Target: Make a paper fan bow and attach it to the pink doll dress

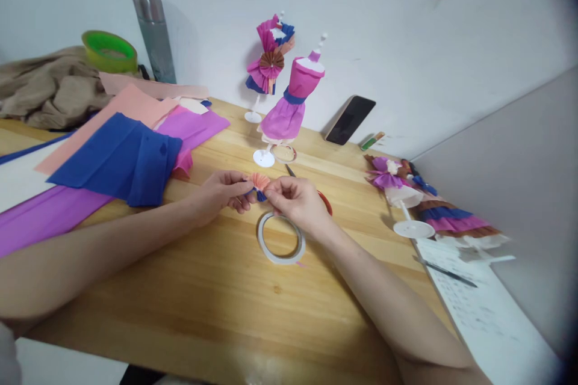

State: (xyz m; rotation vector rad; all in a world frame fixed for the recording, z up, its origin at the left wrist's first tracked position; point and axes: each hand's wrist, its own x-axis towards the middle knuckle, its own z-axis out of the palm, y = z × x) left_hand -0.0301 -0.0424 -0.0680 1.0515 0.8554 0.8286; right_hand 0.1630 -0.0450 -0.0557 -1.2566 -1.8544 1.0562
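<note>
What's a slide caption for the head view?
Left hand and right hand pinch a pleated paper fan near a tape roll on a wooden table.

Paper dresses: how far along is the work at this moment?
Done: two dressed stands upright, a third dress lying right. In hand: left hand and right hand pinch a pleated fan near the tape ring. Remaining: the fan is unattached; paper sheets lie unused.

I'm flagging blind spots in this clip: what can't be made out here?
Head view only.
The paper fan: its lower part is covered by the left hand and right hand pinching it.
The scissors: mostly behind the right hand; only a red handle edge and a blade tip show.
The printed sheet: writing too small and blurred to read.
</note>
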